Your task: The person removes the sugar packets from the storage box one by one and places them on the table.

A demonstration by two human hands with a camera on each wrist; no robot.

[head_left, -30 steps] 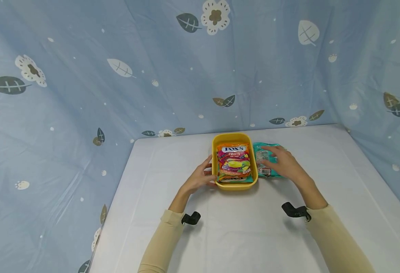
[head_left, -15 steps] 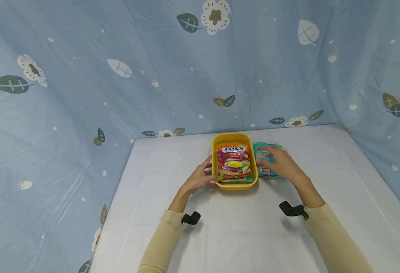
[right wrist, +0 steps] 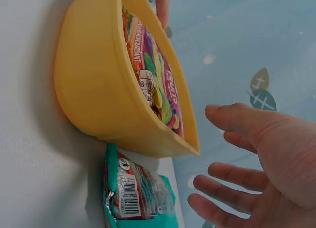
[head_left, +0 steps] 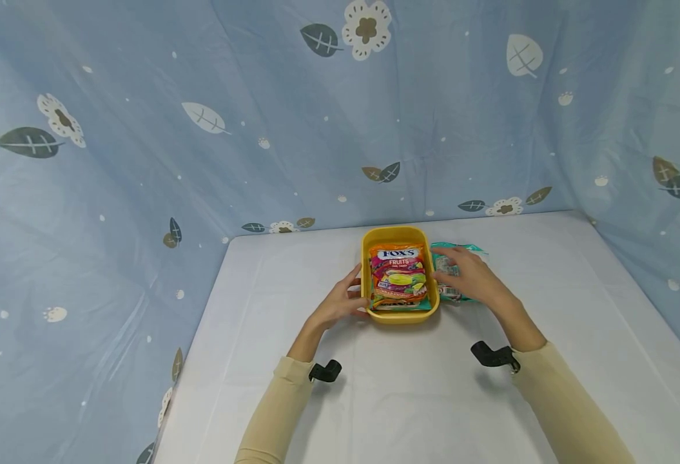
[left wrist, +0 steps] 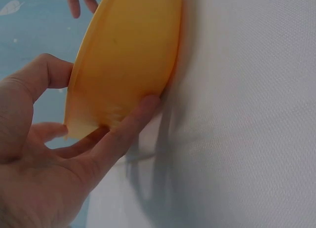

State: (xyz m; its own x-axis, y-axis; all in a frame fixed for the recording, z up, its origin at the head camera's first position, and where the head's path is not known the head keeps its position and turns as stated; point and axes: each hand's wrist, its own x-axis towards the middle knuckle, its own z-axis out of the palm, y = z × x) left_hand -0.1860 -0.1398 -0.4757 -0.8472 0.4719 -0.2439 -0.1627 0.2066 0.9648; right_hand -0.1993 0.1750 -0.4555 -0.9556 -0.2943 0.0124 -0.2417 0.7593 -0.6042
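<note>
A yellow tray [head_left: 366, 277] sits on the white table and holds a colourful Fox's Fruits candy bag [head_left: 399, 276]. My left hand [head_left: 348, 298] rests against the tray's left wall; in the left wrist view its thumb and straight fingers [left wrist: 126, 129] touch the tray [left wrist: 123, 55] near a corner. A teal candy bag [head_left: 464, 250] lies on the table just right of the tray. My right hand [head_left: 464, 277] is over it with fingers spread. In the right wrist view that hand [right wrist: 237, 164] hovers apart from the teal bag [right wrist: 138, 198] and the tray [right wrist: 94, 95].
A white table [head_left: 409, 399] carries everything, and a blue curtain with leaf and flower prints [head_left: 200, 129] hangs behind and at both sides. Black wrist mounts [head_left: 324, 371] [head_left: 493, 356] sit on my beige sleeves.
My right hand has drifted slightly left and nearer over the teal bag. The left hand, tray and bags stay where they were.
</note>
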